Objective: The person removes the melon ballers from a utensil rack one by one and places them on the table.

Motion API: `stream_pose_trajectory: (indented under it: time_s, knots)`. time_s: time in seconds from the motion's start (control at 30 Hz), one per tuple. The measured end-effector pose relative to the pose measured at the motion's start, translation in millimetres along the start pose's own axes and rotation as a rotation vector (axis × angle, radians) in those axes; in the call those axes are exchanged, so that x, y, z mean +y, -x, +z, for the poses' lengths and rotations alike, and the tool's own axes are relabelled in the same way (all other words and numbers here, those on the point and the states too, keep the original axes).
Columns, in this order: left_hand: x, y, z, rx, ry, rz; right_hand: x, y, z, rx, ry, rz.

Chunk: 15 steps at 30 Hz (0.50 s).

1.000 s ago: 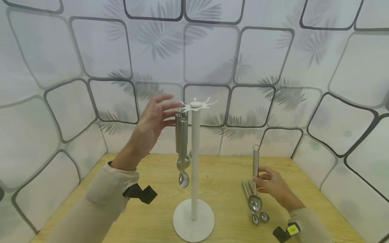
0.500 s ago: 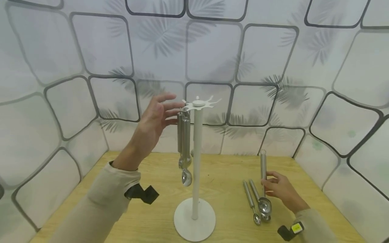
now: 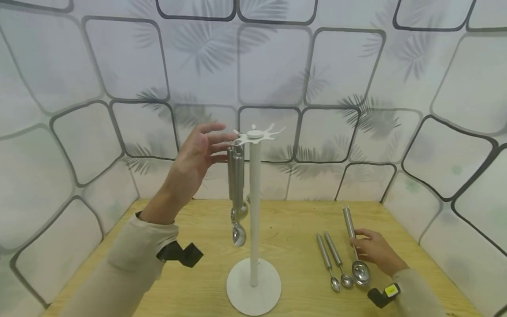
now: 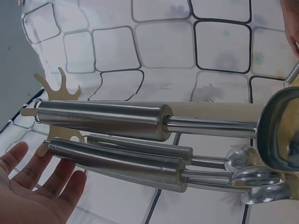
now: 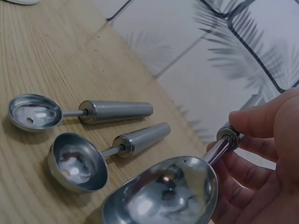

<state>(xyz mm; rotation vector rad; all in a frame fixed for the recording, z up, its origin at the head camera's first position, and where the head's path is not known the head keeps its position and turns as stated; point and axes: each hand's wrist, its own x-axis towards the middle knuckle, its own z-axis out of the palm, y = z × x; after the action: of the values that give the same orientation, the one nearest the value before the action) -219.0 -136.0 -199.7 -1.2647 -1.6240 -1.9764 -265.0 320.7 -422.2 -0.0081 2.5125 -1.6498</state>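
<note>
In the head view my right hand (image 3: 379, 252) pinches the handle of a large steel scoop (image 5: 161, 196) with an oval bowl. Beside it on the table lie two smaller scoops, one round-bowled (image 5: 77, 163) and one with a small oval bowl (image 5: 35, 113). My left hand (image 3: 191, 155) is up at the white stand (image 3: 255, 207), fingers extended. Its fingertips are next to the hook end of a hanging scoop (image 4: 117, 161); whether they touch it I cannot tell. Several steel scoops hang there by their rings, including a big one (image 4: 103, 120).
The stand's round white base (image 3: 253, 299) rests on the wooden table (image 3: 198, 251), left of the lying scoops. Patterned curtains (image 3: 273, 66) enclose the back and sides. Some hooks on the right of the stand's top (image 3: 273, 132) bear nothing.
My right hand has shifted right with the large scoop, away from over the two small ones, and the scoop has tilted. The two small scoops now show fully. My left hand stays at the stand.
</note>
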Motion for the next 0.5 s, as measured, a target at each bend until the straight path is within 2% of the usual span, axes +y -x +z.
stream_pose_trajectory:
  time_s: [0.27,0.5]
  knots:
    - [0.9,-1.1,-0.6,-0.005,-0.015,-0.003,14,-4.9,-3,-0.064,-0.059,0.071]
    - [1.0,-1.5,-1.0,0.001,-0.020,-0.013,21,-10.3,-2,-0.071,-0.031,0.088]
